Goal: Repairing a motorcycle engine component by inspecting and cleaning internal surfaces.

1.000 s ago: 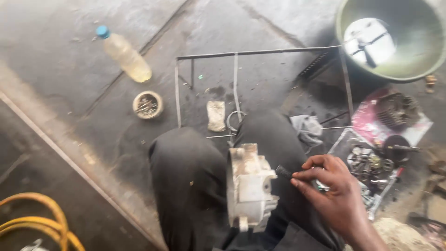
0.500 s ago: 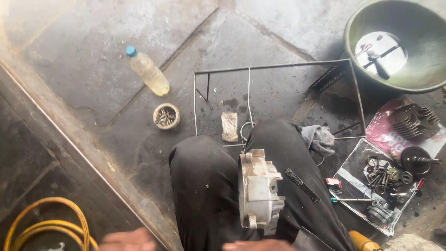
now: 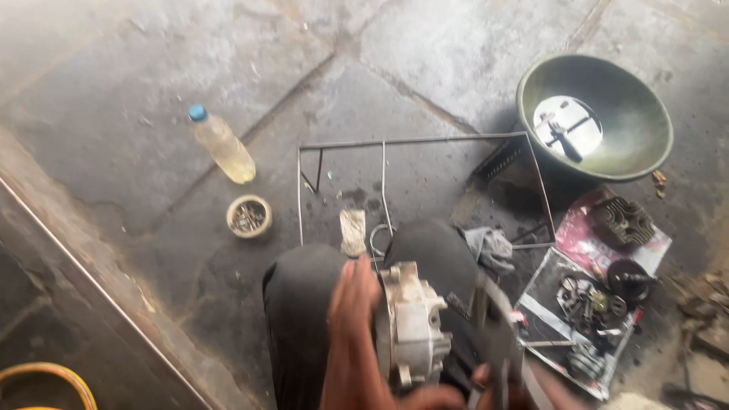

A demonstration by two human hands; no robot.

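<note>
A pale metal engine casing (image 3: 410,326) rests between my knees, which are in black trousers. My left hand (image 3: 351,334) lies flat against the casing's left side, fingers pointing up. At the bottom edge my right hand (image 3: 497,383) is mostly cut off by the frame; it grips a grey metal tool (image 3: 493,326) that rises blurred beside the casing's right side.
A thin metal rod frame (image 3: 414,141) stands ahead of my knees. A green basin (image 3: 638,129) holds a round plate and tools. Engine parts lie on printed sheets (image 3: 592,304) at the right. A plastic bottle (image 3: 222,144), a small tin (image 3: 249,216) and a yellow hose (image 3: 45,376) lie left.
Both hands have come up from the bottom edge: the left now presses on the casing, the right brings a grey tool up beside it. The view has tilted slightly.
</note>
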